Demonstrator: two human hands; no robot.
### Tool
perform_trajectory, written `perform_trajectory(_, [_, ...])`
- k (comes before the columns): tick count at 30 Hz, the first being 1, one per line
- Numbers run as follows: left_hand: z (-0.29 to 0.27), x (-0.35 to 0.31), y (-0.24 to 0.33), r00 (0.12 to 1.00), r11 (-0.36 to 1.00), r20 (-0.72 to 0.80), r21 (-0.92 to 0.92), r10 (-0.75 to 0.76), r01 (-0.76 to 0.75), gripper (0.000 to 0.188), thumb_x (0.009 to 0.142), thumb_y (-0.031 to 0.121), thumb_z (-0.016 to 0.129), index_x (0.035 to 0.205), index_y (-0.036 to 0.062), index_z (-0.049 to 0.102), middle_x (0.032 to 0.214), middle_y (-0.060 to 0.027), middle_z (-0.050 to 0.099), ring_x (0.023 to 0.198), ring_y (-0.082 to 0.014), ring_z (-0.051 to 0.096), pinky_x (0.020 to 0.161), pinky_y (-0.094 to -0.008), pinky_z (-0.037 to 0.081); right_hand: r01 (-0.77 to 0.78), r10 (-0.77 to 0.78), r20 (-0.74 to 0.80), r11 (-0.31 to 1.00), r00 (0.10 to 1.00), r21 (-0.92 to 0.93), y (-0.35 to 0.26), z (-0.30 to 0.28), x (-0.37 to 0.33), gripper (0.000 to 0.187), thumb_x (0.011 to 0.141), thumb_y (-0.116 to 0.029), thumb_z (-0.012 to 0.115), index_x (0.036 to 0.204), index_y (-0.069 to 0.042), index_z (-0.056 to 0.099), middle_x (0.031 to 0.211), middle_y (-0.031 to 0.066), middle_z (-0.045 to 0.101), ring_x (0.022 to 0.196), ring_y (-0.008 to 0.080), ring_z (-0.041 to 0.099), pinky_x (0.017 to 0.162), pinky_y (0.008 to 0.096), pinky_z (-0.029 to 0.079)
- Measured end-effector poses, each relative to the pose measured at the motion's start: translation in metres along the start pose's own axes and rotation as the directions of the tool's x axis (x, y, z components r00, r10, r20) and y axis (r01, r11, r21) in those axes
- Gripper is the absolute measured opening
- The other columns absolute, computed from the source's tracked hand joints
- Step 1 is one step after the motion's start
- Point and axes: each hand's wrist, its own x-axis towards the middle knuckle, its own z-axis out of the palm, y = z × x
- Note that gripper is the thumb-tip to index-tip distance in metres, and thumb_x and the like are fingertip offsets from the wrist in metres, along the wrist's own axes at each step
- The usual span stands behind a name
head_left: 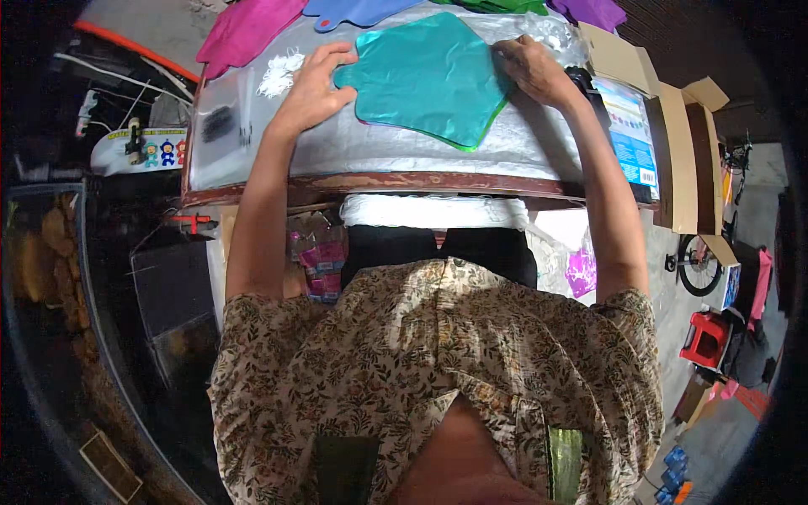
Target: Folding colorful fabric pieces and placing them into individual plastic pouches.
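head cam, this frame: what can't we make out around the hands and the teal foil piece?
- Right hand: fingertips curl over the teal foil piece, so its grip is hidden.
- Left hand: lies flat on the foil's left edge; the palm hides any pinch.
- Pink, blue and purple foil pieces: cut off by the top edge.
- White clump by the left hand: too small to identify.

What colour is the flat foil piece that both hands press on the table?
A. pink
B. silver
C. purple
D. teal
D: the foil piece under the left hand and right hand is teal; pink and purple pieces lie farther away.
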Motion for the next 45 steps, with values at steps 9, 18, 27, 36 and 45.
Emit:
perform_trajectory(9, [0.007, 0.001, -0.006, 1.0, 1.0, 0.009, 0.007, 0.02, -0.02, 0.051, 0.077, 0.017, 0.07, 0.126, 0.0069, 0.061, 0.139, -0.0104, 0.054, 0.131, -0.0332, 0.048, 0.111, -0.0425, 0.038, 0.028, -0.033, 0.053, 0.995, 0.998, 0.095, 0.003, -0.011, -0.02, 0.05, 0.084, -0.003, 0.068, 0.133, -0.001, 0.057, 0.116, 0.0189, 0.061, 0.113, 0.0334, 0.063, 0.099, 0.0385, 0.05])
perform_trajectory(18, [0.008, 0.001, -0.006, 0.999, 0.999, 0.044, 0.02, 0.03, -0.031, 0.052, 0.081, 0.012, 0.067, 0.131, 0.0064, 0.057, 0.145, -0.0115, 0.05, 0.136, -0.0313, 0.045, 0.114, -0.0408, 0.035, -0.157, 0.143, 0.07, 0.941, 0.987, 0.298, -0.032, -0.02, -0.051, 0.044, 0.089, -0.003, 0.065, 0.132, 0.003, 0.055, 0.119, 0.0147, 0.063, 0.112, 0.0253, 0.065, 0.098, 0.0351, 0.05])
perform_trajectory(27, [0.006, 0.0, -0.008, 0.997, 0.999, 0.06, -0.013, 0.049, -0.048, 0.052, 0.081, 0.012, 0.066, 0.133, 0.0071, 0.056, 0.145, -0.0117, 0.05, 0.137, -0.0311, 0.045, 0.115, -0.0404, 0.034, -0.235, 0.343, 0.006, 0.632, 0.939, 0.739, -0.065, 0.003, -0.066, 0.031, 0.092, 0.003, 0.058, 0.123, 0.005, 0.055, 0.111, 0.0111, 0.066, 0.105, 0.0173, 0.066, 0.093, 0.0322, 0.052])
perform_trajectory(36, [-0.002, 0.004, 0.029, 0.994, 0.995, 0.024, 0.009, 0.103, -0.103, 0.046, 0.08, 0.014, 0.07, 0.124, 0.0099, 0.061, 0.145, -0.0097, 0.051, 0.135, -0.0309, 0.046, 0.113, -0.0408, 0.035, -0.18, 0.244, -0.13, 0.91, 0.961, 0.373, -0.05, -0.015, -0.057, 0.035, 0.085, 0.006, 0.059, 0.12, 0.004, 0.059, 0.112, 0.013, 0.065, 0.104, 0.021, 0.067, 0.092, 0.0355, 0.054])
perform_trajectory(45, [0.035, 0.01, 0.111, 0.916, 0.924, 0.2, 0.093, 0.348, -0.371, 0.022, 0.074, 0.017, 0.07, 0.096, 0.0111, 0.069, 0.137, -0.0046, 0.057, 0.13, -0.0229, 0.049, 0.113, -0.0484, 0.027, -0.135, 0.133, -0.09, 0.991, 0.987, -0.018, 0.005, 0.019, -0.006, 0.023, 0.091, -0.007, 0.046, 0.103, 0.0, 0.064, 0.096, 0.0332, 0.064, 0.093, 0.049, 0.065, 0.079, 0.0547, 0.051])
